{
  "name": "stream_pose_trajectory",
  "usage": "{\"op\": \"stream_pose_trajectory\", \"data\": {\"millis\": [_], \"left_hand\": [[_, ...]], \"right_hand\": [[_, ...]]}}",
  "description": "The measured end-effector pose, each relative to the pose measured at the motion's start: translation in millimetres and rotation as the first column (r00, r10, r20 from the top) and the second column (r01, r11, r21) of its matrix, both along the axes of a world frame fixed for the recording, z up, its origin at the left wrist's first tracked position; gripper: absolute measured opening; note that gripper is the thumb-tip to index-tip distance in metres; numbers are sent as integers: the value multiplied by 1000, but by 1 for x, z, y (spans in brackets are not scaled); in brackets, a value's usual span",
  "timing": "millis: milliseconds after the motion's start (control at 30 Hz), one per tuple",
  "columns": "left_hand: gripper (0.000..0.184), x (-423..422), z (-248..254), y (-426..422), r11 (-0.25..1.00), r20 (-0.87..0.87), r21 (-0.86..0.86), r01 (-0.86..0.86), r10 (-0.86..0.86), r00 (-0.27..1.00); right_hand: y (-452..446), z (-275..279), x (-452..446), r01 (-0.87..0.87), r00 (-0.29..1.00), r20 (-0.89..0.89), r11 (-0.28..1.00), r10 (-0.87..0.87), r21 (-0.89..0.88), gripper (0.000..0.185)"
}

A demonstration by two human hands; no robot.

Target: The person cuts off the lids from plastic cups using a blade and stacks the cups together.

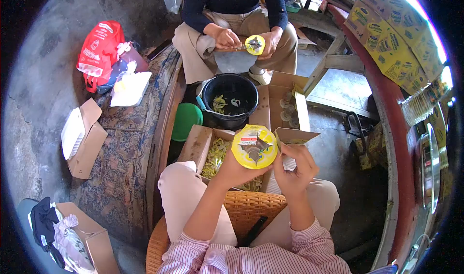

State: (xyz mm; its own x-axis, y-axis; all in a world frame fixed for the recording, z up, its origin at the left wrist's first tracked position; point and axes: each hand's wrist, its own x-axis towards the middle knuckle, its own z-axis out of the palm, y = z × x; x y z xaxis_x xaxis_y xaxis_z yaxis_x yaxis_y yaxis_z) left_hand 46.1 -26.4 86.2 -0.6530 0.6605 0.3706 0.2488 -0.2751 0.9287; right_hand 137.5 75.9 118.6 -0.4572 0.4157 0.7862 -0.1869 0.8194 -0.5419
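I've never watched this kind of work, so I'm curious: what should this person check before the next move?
1. Cup held: ok, the left hand grips its side.
2. Right hand at the cup: ok, beside its rim.
3. Thin object at the right fingertips identified: cannot tell, too small.
4. Cup's yellow top unbroken: not ok, its middle is jagged and grey-brown.
5. Box below open: ok, with yellow strips inside.
6. Co-worker's hands clear: ok, they are across the black bucket.
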Motion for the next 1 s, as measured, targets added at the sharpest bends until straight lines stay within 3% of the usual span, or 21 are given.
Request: {"op": "stream_pose_trajectory", "data": {"millis": [300,400,733,867,1000], "left_hand": [[67,-1,-4,-2,999,78,-37,-11,14,997],[67,-3,-4,-3,999,-57,-29,-28,26,998],[62,0,-8,-1,999,28,-13,-31,32,999],[69,-5,-14,-1,996,-65,-85,-10,5,998],[63,-2,-7,-3,999,50,-51,-4,7,999]], "right_hand": [[-3,-4,-2,-11,1000,10,1000,12,-22,20],[-2,-5,-3,-12,1000,3,1000,12,-15,20],[-2,-4,-1,21,1000,-16,998,-20,58,22],[1,-3,0,30,1000,-4,995,-30,97,21],[0,-3,-1,15,1000,2,995,-15,97,22]]}}
